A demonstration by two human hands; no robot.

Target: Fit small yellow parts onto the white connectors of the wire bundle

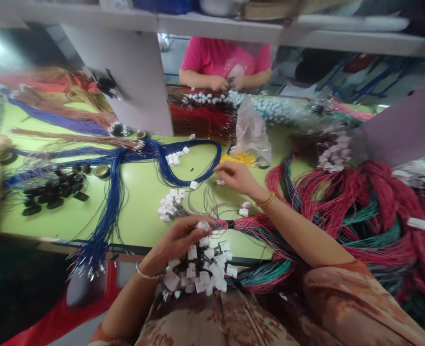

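Observation:
My left hand is closed on a white plug connector, held between thumb and fingers. Pink and dark wires run from it toward a bundle bound with black tape. Just below, by my lap, hangs a cluster of white connectors. My right hand is at the near edge of a pile of small yellow parts. Its thumb and fingertips come together; whatever they hold is too small to make out. More white connectors lie on the table left of my hands, with thin grey wires.
Blue wire bundles and black connectors lie on the left. Red and green wire bundles heap up on the right. A clear plastic bag stands behind the yellow parts. Across the table sits a person in a pink shirt.

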